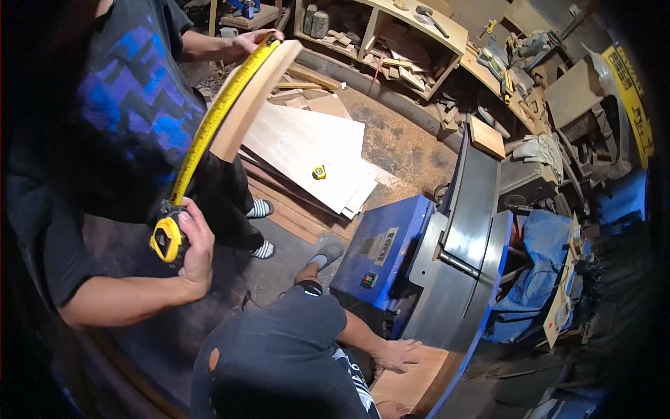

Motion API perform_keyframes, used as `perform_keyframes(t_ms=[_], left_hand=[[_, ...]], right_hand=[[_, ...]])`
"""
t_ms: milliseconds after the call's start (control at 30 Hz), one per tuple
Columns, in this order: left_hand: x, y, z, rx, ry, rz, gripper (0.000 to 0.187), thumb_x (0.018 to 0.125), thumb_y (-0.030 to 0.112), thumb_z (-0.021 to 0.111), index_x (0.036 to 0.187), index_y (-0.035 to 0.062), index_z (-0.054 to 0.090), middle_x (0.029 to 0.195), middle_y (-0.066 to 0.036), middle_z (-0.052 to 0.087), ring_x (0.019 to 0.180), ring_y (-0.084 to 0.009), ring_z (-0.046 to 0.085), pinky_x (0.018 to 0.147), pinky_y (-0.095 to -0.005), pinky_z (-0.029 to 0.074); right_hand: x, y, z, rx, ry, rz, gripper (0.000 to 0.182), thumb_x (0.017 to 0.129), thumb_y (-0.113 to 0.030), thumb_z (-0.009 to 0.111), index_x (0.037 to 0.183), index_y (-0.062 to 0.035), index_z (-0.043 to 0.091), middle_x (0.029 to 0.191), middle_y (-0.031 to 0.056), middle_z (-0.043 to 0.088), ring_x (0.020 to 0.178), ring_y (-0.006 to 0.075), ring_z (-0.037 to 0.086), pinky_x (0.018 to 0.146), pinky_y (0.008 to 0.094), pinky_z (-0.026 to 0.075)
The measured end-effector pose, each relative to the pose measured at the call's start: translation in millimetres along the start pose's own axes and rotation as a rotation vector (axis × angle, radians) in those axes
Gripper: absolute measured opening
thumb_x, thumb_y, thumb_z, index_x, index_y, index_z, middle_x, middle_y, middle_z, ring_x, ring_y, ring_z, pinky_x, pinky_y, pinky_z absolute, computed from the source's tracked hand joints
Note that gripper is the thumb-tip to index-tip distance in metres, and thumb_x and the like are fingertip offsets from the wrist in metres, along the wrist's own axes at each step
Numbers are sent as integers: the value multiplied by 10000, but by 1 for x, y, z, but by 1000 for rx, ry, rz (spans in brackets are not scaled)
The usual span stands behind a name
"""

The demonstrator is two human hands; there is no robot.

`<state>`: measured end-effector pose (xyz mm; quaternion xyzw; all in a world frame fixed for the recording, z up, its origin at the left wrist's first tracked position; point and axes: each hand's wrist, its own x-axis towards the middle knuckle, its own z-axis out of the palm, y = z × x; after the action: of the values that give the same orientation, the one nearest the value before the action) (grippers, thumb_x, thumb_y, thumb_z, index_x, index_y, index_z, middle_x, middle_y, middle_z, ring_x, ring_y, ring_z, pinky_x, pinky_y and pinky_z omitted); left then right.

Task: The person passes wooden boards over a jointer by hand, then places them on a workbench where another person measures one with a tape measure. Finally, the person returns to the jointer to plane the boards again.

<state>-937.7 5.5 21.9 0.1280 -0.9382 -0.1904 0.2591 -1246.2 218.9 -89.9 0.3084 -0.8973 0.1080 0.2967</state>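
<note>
A yellow tape measure (167, 237) is in my right hand (198, 248), fingers wrapped round its case. Its blade runs out, bowed, along a wooden board (255, 98) held up in front of my patterned shirt. At the board's far end my left hand (252, 42) is closed on the board's end, beside the blade's tip; its fingers are partly hidden. Below, a co-worker in a dark shirt (279, 342) bends over, seen from above. That person's hand (398, 355) presses a wide board (415, 380) on the jointer's table.
The blue jointer (377, 244) with its long metal bed (471, 209) stands centre right. Pale plywood sheets (300, 136) lie on the floor, with a second tape measure (319, 172) on them. A low cabinet (415, 28) with offcuts is at the top. A cluttered bench (516, 105) lines the right.
</note>
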Motion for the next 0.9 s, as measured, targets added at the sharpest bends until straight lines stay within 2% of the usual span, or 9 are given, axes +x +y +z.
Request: perform_keyframes(t_ms=[33,167,233,367,800,900], left_hand=[[-1,-1,3,34,10,4,707,567,710,766,1106,254,719,1468,-203,432,1340,-647,298,1047,-703,288],[-6,-4,10,35,99,37,767,547,767,736,1138,279,708,1464,-185,439,1345,-646,285,1038,-701,291],[-5,-3,7,42,15,37,850,514,811,720,1191,298,691,1475,-170,433,1357,-645,262,1047,-702,278],[-5,-5,9,32,-27,25,916,499,837,717,1245,307,674,1499,-164,412,1372,-650,229,1062,-706,254],[-4,-5,33,29,58,51,898,480,851,713,1189,300,686,1481,-170,426,1363,-673,220,1044,-738,266],[-2,-5,30,18,21,49,890,478,843,721,1183,300,690,1488,-174,420,1369,-667,218,1049,-737,255]], right_hand=[[12,-6,-1,2,4,-9,312,931,-227,641,1125,15,677,988,230,687,890,414,637,776,535,508],[37,-20,-9,12,15,-43,312,933,-227,637,1123,17,678,991,232,688,892,415,639,776,534,510],[52,-29,-14,17,20,-59,312,933,-227,635,1122,17,678,993,233,688,893,415,640,776,534,510],[75,-41,-19,27,26,-77,312,935,-227,631,1121,19,679,997,235,688,895,416,642,776,533,512],[88,-38,-42,15,-36,-95,312,941,-228,619,1115,24,681,1009,242,689,902,419,648,777,531,517],[90,-42,-44,22,-46,-88,312,942,-228,616,1114,25,681,1012,243,689,904,420,650,777,531,518]])
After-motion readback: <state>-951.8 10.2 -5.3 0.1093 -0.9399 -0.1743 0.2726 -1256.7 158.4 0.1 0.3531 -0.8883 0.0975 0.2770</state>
